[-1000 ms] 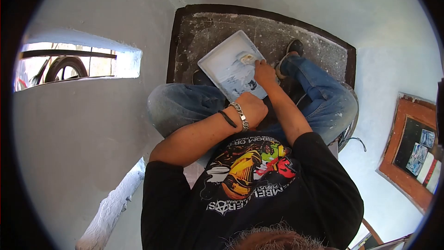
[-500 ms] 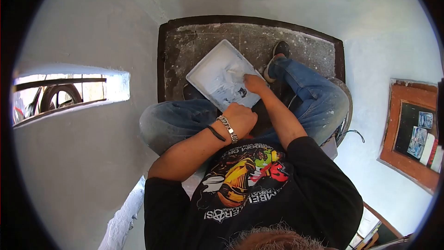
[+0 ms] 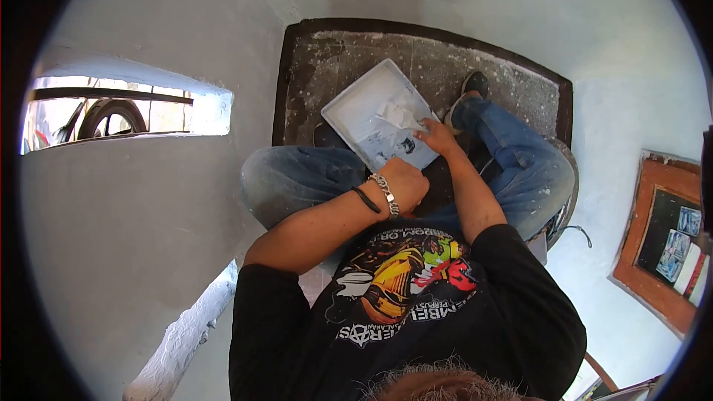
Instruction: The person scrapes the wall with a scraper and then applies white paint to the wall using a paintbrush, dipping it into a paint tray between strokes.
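Observation:
A shallow pale tray [image 3: 345, 115], smeared with white and dark paint, lies tilted between my knees. In it is a white crumpled patch [image 3: 399, 114], like a rag or a paint skin. My right hand [image 3: 438, 138] is over the tray's right edge, fingers stretched apart, fingertips close to that patch. My left hand [image 3: 405, 184] is closed in a fist at the tray's near corner, a chain bracelet [image 3: 388, 197] and a dark band on its wrist. I cannot tell what this fist holds; a bit of orange-red shows below it.
Paint-spotted dark floor tiles [image 3: 327, 52] lie beyond the tray, edged by a dark skirting [image 3: 386, 26]. Grey wall [image 3: 134, 208] stands at left with a slot opening [image 3: 212, 113]. At right, an orange-brown frame [image 3: 639, 215] hangs on the pale wall.
My right hand has drawn back slightly toward the tray's right edge and its fingers have opened, uncovering more of the white patch. My left fist stays near the corner. The whole view has shifted.

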`<action>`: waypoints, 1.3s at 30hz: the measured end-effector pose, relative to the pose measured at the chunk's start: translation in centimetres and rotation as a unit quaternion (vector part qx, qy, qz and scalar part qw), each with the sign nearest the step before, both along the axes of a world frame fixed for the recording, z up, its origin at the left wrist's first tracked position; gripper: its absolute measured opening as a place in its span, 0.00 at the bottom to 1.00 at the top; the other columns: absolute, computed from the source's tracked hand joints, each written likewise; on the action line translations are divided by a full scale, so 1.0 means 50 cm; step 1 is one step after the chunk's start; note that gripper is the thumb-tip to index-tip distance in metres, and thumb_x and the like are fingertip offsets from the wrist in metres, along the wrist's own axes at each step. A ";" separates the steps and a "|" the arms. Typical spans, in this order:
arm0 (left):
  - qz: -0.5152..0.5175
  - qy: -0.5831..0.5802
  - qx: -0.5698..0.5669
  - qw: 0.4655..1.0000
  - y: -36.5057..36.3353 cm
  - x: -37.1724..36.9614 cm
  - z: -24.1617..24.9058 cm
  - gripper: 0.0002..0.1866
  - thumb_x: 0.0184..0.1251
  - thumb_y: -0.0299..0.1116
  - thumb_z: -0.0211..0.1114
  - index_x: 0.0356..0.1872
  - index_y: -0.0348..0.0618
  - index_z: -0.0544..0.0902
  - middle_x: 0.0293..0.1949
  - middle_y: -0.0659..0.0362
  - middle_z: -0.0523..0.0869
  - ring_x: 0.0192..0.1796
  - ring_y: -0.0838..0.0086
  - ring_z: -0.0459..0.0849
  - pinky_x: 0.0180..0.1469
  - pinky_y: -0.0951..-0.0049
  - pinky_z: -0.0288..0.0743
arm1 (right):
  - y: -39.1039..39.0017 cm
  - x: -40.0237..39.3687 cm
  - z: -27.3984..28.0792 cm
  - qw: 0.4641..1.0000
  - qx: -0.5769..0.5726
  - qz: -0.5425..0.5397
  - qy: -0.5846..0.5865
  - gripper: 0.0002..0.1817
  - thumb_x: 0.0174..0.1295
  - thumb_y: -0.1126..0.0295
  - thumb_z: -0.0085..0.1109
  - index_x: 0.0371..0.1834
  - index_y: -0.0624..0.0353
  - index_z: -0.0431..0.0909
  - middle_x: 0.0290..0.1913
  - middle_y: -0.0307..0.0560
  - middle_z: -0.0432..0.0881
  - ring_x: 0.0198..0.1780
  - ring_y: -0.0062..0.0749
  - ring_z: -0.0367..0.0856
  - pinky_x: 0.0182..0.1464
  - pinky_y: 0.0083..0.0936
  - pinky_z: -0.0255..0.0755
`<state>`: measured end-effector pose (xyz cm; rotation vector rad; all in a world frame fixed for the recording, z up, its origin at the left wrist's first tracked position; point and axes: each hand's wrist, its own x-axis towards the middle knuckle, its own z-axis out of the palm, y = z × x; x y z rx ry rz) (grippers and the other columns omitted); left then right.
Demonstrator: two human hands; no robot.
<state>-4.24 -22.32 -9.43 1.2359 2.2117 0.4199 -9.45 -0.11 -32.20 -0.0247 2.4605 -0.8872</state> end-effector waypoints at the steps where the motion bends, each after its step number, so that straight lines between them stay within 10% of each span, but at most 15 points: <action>1: -0.001 -0.002 -0.006 1.000 0.002 0.002 0.002 0.10 0.53 0.37 0.67 0.31 0.42 0.84 0.29 0.52 0.86 0.35 0.60 0.87 0.37 0.61 0.78 | 0.001 -0.005 0.001 1.000 -0.008 0.013 0.016 0.35 0.54 0.48 0.65 0.57 0.64 0.75 0.53 0.63 0.79 0.57 0.52 0.77 0.58 0.37 0.68; 7: 0.013 0.015 0.015 1.000 -0.003 0.005 -0.013 0.08 0.54 0.36 0.65 0.31 0.43 0.84 0.30 0.52 0.86 0.36 0.60 0.87 0.37 0.61 0.78 | -0.012 -0.017 0.092 0.969 -0.205 -0.133 -0.041 0.19 0.60 0.65 0.63 0.50 0.64 0.74 0.28 0.40 0.78 0.20 0.18 0.68 0.22 0.20 0.61; 17: 0.037 0.015 0.016 0.999 -0.015 0.001 -0.004 0.10 0.56 0.36 0.64 0.33 0.42 0.82 0.30 0.52 0.85 0.36 0.58 0.86 0.37 0.59 0.78 | 0.062 -0.302 0.210 0.873 -0.259 -0.412 0.038 0.10 0.65 0.66 0.55 0.34 0.63 0.72 0.19 0.39 0.68 0.16 0.23 0.64 0.17 0.23 0.56; 39: 0.059 0.035 0.032 0.997 -0.002 -0.032 0.055 0.11 0.53 0.35 0.66 0.37 0.43 0.80 0.32 0.58 0.82 0.36 0.65 0.83 0.39 0.67 0.72 | 0.117 -0.312 0.166 0.836 -0.292 -0.463 0.032 0.06 0.65 0.69 0.54 0.37 0.60 0.71 0.22 0.37 0.67 0.15 0.20 0.61 0.16 0.22 0.51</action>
